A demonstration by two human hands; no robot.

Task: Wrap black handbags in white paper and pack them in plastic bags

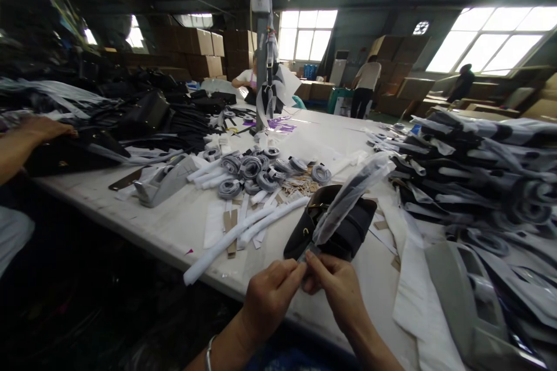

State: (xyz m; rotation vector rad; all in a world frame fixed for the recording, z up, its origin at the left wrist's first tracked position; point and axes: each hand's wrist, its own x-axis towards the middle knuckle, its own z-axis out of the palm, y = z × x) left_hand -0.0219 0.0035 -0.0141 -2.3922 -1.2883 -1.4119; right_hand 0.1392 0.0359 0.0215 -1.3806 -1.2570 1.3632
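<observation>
My left hand (270,295) and my right hand (336,285) meet at the near edge of the white table (174,226). Both pinch the lower end of a long dark strap wrapped in clear plastic (350,197). The strap slants up and to the right over a black bag (335,226) that lies flat just beyond my fingers. Thumbs and forefingers of both hands press together on the wrap. A thin bracelet shows on my left wrist.
Rolled grey straps (250,171) and white paper tubes (235,235) lie mid-table. Two grey tape dispensers (163,182) (467,295) stand left and right. Piles of wrapped black straps (474,168) fill the right. Another person's arm (26,139) rests at the left; people stand far back.
</observation>
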